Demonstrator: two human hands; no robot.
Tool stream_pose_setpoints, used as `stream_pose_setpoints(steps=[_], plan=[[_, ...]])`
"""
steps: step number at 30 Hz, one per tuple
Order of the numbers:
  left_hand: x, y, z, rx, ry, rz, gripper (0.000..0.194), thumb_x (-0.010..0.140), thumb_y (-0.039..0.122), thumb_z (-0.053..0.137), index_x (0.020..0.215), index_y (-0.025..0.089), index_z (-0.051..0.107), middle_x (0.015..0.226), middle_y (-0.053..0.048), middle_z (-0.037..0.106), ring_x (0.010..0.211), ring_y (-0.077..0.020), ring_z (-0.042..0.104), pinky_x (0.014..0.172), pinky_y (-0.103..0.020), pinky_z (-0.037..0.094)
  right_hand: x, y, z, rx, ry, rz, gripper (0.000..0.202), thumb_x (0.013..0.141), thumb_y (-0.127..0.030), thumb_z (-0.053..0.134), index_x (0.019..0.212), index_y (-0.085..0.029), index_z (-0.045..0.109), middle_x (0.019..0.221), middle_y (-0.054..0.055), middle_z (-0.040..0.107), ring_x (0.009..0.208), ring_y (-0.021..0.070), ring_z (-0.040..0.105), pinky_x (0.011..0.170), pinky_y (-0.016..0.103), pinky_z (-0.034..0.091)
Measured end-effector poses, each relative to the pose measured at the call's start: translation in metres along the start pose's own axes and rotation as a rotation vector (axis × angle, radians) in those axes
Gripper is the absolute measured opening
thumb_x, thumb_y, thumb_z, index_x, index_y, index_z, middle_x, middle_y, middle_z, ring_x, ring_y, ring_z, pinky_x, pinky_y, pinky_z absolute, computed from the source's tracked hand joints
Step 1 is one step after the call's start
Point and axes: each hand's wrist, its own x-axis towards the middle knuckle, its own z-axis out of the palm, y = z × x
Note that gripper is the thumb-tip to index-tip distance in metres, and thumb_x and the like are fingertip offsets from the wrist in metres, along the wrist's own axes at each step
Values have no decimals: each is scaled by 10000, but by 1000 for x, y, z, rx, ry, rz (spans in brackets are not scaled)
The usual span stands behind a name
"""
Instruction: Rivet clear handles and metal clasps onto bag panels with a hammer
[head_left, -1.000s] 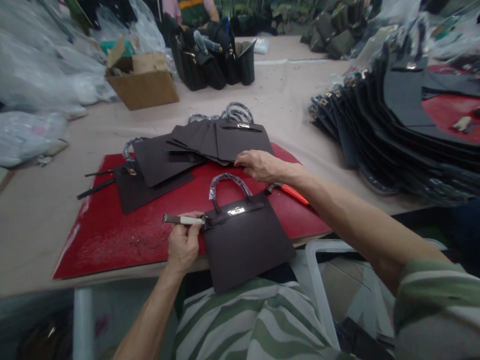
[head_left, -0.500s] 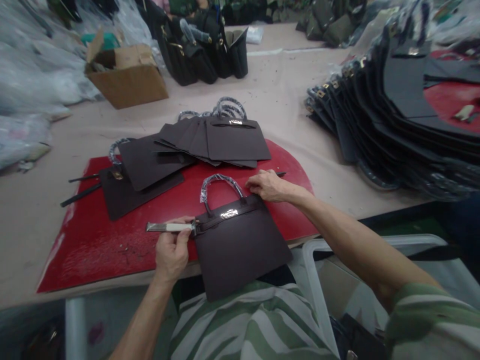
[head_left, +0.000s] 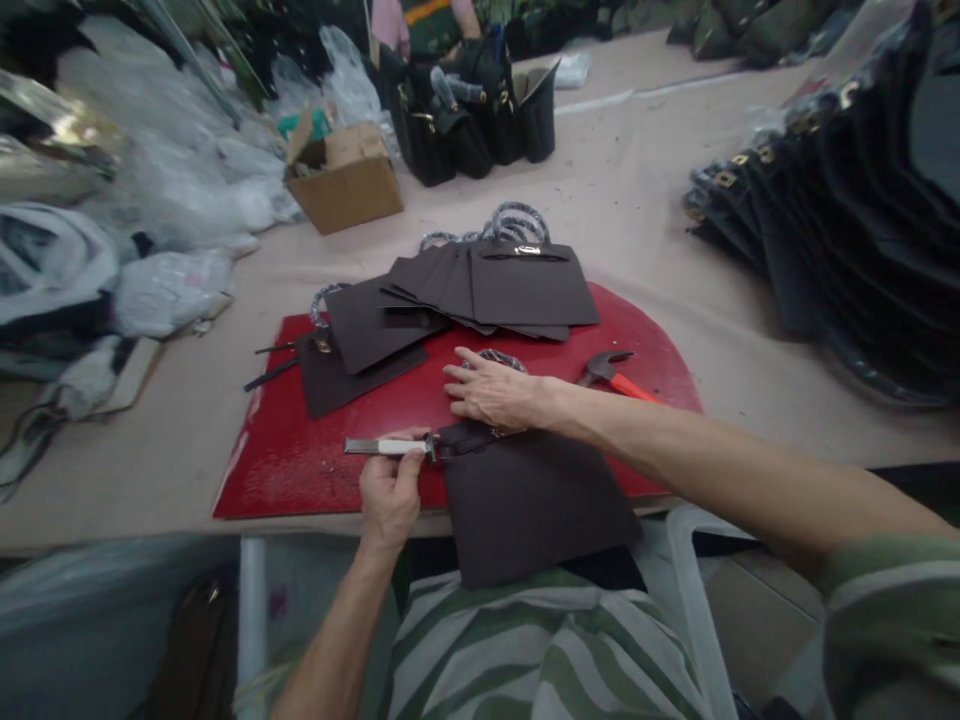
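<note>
My left hand (head_left: pixel 390 500) pinches a slim tool with a white-and-silver handle (head_left: pixel 390 447); its metal right end meets the left end of a strap on a dark brown bag panel (head_left: pixel 540 500). The tool's exact kind is unclear. The panel lies flat, overhanging the table's front edge towards my lap. My right hand (head_left: pixel 491 393), palm down with fingers spread, is over the panel's top edge and covers most of its plastic-wrapped handle (head_left: pixel 502 358) and metal fitting. Beyond my right forearm, a claw hammer (head_left: pixel 600 367) with an orange-red handle lies on the red board (head_left: pixel 300 470).
More brown panels with wrapped handles (head_left: pixel 532 290) lie fanned at the board's back. A cardboard box (head_left: pixel 349 190) and black bags (head_left: pixel 465 130) stand further off. Stacked dark pieces (head_left: pixel 810 210) lie right, plastic wrapping (head_left: pixel 172 190) left. A person's torso (head_left: pixel 427 25) shows behind the bags.
My right hand has moved left from the panel's top right corner onto the handle, its fingers spreading. The hammer has come into view. My left hand keeps the tool at the strap; the camera view has shifted left.
</note>
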Motion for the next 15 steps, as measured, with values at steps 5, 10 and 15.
stream_pose_setpoints(steps=[5, 10, 15], plan=[[-7, 25, -35, -197, 239, 4, 250, 843, 378, 653, 947, 174, 551, 994, -81, 695, 934, -215, 683, 879, -412, 554, 1, 5, -7, -13, -37, 98, 202, 914, -140, 456, 913, -187, 652, 912, 85, 671, 909, 231, 559, 936, 400, 332], [-5, 62, -60, -265, 384, 82, 267, 828, 394, 659, 960, 205, 524, 999, -61, 677, 913, -230, 685, 824, -444, 585, -22, -20, -34, 141, -168, 431, 235, 937, -164, 389, 1005, -153, 614, 791, 99, 676, 704, 212, 593, 635, 327, 319], [-2, 47, -43, -390, 248, 16, 235, 828, 352, 681, 946, 186, 564, 988, -70, 692, 933, -225, 686, 819, -393, 581, -52, -99, -26, 514, -42, 1047, 208, 901, -270, 445, 983, -166, 606, 773, 95, 687, 661, 209, 615, 582, 299, 326]])
